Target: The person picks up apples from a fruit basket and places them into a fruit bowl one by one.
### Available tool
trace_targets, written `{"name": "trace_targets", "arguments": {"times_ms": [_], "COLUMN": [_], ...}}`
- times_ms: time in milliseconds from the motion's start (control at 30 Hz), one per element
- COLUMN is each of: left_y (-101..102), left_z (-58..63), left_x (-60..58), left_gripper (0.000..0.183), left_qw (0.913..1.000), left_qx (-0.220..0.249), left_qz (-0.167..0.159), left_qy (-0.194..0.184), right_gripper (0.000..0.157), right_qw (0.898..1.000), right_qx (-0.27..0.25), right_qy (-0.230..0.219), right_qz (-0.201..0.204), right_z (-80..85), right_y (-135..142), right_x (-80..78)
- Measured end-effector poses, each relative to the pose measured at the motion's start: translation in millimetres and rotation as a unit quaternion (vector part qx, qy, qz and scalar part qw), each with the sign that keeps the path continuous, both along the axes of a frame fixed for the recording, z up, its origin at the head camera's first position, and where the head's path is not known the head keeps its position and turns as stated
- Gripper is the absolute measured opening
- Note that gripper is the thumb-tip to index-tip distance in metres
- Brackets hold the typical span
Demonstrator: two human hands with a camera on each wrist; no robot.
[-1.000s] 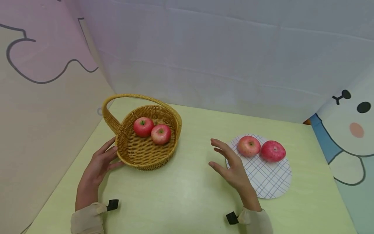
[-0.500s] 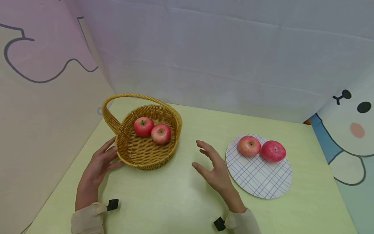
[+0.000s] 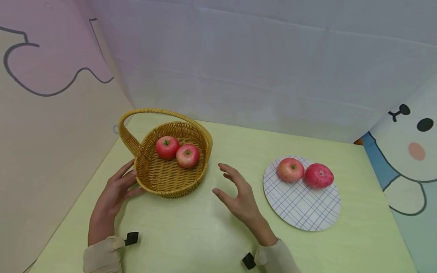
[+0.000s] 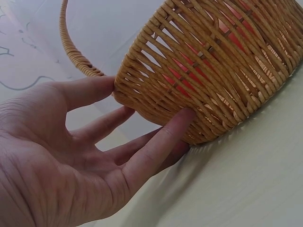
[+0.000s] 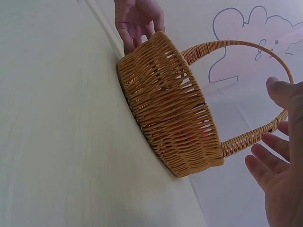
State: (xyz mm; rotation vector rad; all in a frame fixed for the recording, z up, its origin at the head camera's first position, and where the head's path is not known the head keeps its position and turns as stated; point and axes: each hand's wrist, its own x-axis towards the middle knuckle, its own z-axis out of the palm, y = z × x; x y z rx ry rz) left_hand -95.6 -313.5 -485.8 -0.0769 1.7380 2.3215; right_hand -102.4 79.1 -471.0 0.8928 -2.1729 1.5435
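A brown wicker basket (image 3: 167,178) with a tall handle stands at the left of the table in the head view. Two red apples, one (image 3: 167,147) with a green stem and a paler one (image 3: 187,156), lie inside it. My left hand (image 3: 114,193) touches the basket's near left side with extended fingers; the left wrist view has the fingertips (image 4: 182,118) against the woven wall. Over the table between basket and plate, my right hand (image 3: 240,199) holds nothing, its fingers spread apart from the thumb. From the right wrist view, the hand (image 5: 279,175) appears apart from the basket wall (image 5: 165,109).
On the right lies a round white plate (image 3: 307,208) with a blue checked pattern. It bears a pinkish apple (image 3: 290,170) and a deeper red fruit (image 3: 319,176) side by side. A pale hanging cloth (image 3: 239,68) borders the table at the back.
My right hand has moved left, away from the plate and toward the basket, with its fingers still spread. The left hand, basket and fruit have stayed in place.
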Motion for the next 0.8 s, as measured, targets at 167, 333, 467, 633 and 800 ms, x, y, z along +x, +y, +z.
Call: {"name": "trace_targets", "arguments": {"times_ms": [167, 333, 467, 633, 800], "left_y": [0, 0, -2, -2, -2], "left_z": [0.4, 0.5, 0.3, -0.9, -2.5], "left_x": [-2.5, -3.7, -2.4, -0.2, -0.4], "left_gripper": [0.058, 0.058, 0.058, 0.059, 0.059], "left_qw": [1.0, 1.0, 0.9999, 0.9997, 0.9997], "left_qx": [-0.002, -0.005, -0.015, -0.022, -0.026], "left_qz": [-0.003, -0.005, -0.004, -0.001, -0.004], "left_qy": [0.002, -0.001, 0.0, -0.004, -0.001], "right_gripper": [0.068, 0.069, 0.072, 0.08, 0.09], "right_qw": [1.0, 0.999, 0.997, 0.994, 0.99], "right_qx": [0.007, 0.018, 0.025, 0.049, 0.082], "right_qy": [-0.011, -0.044, -0.065, -0.085, -0.099], "right_qz": [0.01, 0.023, 0.037, 0.053, 0.056], "right_z": [4.0, 8.9, 10.9, 11.6, 16.5], "right_y": [-11, -23, -35, -49, -61], "right_x": [-2.9, -6.1, -9.7, -13.8, -20.9]}}
